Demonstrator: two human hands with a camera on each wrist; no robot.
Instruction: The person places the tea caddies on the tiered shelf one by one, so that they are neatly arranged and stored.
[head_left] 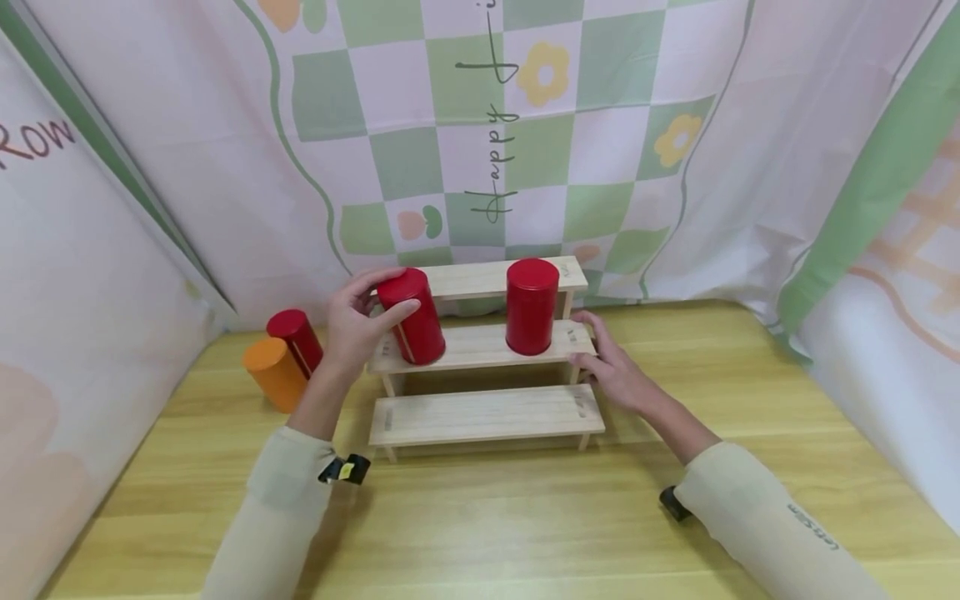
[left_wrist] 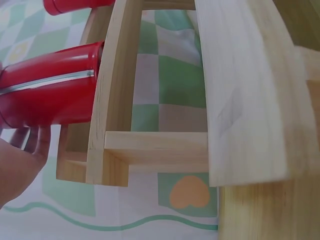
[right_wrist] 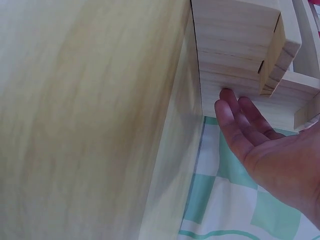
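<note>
A pale wooden three-tier shelf (head_left: 487, 414) stands on the table. On its middle tier, at the left, a red canister (head_left: 420, 329) leans slightly; my left hand (head_left: 352, 321) grips it near the top, with the thumb in front. The left wrist view shows this red canister (left_wrist: 50, 85), with a silvery seam, against the tier. Another red canister (head_left: 532, 308) stands upright at the tier's right, touched by neither hand. At that tier's right end is my right hand (head_left: 618, 371). Its fingers (right_wrist: 232, 127) extend fairly straight against the shelf's side; the thumb is hidden in the right wrist view.
Left of the shelf, an orange canister (head_left: 273, 375) and a red canister (head_left: 296, 337) stand close together on the wooden table (head_left: 487, 525). Behind the shelf hangs a checked curtain (head_left: 465, 150), with more cloth on both sides.
</note>
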